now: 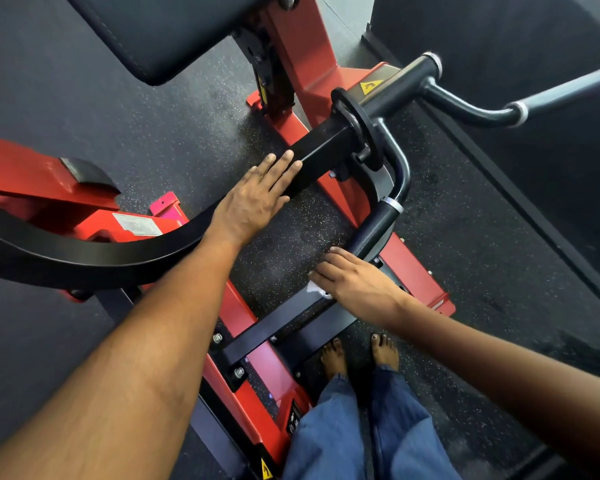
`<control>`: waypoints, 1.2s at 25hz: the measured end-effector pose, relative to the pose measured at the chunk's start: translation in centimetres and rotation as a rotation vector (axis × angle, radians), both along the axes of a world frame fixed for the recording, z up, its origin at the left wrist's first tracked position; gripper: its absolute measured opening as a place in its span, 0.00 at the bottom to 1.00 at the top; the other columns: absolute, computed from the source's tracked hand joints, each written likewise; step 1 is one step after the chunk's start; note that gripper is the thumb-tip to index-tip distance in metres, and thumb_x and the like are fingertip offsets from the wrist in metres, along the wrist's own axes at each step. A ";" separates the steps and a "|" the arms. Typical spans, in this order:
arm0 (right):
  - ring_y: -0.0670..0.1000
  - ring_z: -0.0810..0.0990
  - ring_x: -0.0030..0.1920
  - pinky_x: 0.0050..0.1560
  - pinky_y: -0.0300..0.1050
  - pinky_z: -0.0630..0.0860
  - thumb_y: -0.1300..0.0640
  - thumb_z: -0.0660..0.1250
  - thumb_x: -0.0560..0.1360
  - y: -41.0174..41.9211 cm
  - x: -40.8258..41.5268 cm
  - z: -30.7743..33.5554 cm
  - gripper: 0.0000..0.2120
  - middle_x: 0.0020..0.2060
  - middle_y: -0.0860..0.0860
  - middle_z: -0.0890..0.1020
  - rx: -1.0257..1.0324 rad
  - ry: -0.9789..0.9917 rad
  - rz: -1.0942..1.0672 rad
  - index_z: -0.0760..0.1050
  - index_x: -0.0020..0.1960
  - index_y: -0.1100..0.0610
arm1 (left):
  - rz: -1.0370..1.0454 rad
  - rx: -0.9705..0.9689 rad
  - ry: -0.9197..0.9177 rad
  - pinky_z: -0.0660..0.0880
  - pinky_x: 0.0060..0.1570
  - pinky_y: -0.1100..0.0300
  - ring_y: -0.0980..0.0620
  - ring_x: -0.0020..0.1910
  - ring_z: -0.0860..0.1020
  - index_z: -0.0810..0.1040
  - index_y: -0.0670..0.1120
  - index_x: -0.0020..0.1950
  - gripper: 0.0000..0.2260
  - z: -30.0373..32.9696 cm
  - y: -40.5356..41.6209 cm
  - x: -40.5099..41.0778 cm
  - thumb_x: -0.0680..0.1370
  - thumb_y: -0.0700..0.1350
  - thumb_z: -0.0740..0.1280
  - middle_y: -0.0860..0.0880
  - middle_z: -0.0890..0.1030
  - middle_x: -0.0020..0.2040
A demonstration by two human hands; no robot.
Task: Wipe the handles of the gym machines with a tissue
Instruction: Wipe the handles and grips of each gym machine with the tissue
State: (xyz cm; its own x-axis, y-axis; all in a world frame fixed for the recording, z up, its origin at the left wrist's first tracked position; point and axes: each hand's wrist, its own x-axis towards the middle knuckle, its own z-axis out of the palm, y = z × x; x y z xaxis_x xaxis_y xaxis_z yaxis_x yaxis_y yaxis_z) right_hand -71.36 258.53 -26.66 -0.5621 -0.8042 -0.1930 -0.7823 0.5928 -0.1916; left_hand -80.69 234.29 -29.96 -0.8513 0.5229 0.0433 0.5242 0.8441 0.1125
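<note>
My left hand [257, 199] lies flat with straight fingers on the black lever arm [312, 157] of a red gym machine. My right hand [354, 282] sits at the lower end of the near black handle grip [378, 226], its fingers bent over the grip's end. A bit of white tissue [317, 291] shows under the right palm. A second handle [565, 91] with a pale grip juts out at the upper right, untouched.
The machine's red frame [416, 275] runs across the speckled rubber floor [194, 119]. A black padded seat [153, 29] hangs at the top. My bare feet [361, 355] and blue trouser legs stand by the base. A dark wall is on the right.
</note>
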 end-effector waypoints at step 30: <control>0.58 0.51 0.76 0.75 0.54 0.51 0.75 0.50 0.69 5.1 -2.2 -0.4 0.34 0.75 0.56 0.58 -0.121 0.095 -0.611 0.56 0.75 0.61 | -0.004 0.000 0.033 0.73 0.64 0.44 0.39 0.71 0.68 0.52 0.45 0.78 0.24 0.3 0.0 -0.1 0.83 0.50 0.51 0.42 0.63 0.76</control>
